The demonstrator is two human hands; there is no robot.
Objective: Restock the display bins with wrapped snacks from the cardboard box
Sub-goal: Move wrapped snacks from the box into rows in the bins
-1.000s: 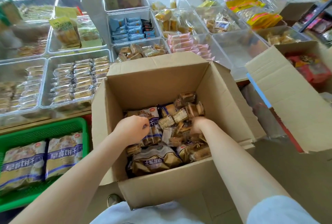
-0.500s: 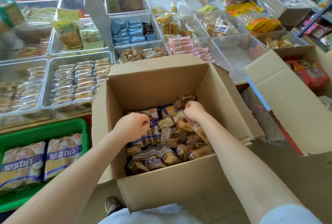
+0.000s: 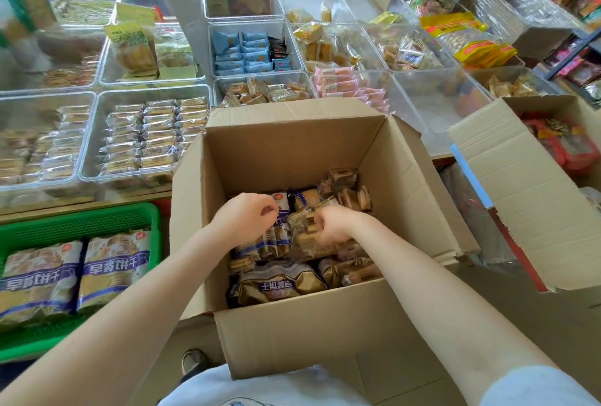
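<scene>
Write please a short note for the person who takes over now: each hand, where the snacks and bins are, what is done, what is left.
Left hand: inside the cardboard box, fingers curled over the blue-and-white biscuit pack; a firm grip cannot be confirmed.
Right hand: in the box, gripping small wrapped snacks.
Box: open, holding loose wrapped snacks and a gold biscuit bag.
Done: the clear bin of brown wrapped snacks behind the box is partly filled.
Left: lift the handfuls out, put them in the matching bin, repeat. The clear bin to the right looks nearly bare.
</scene>
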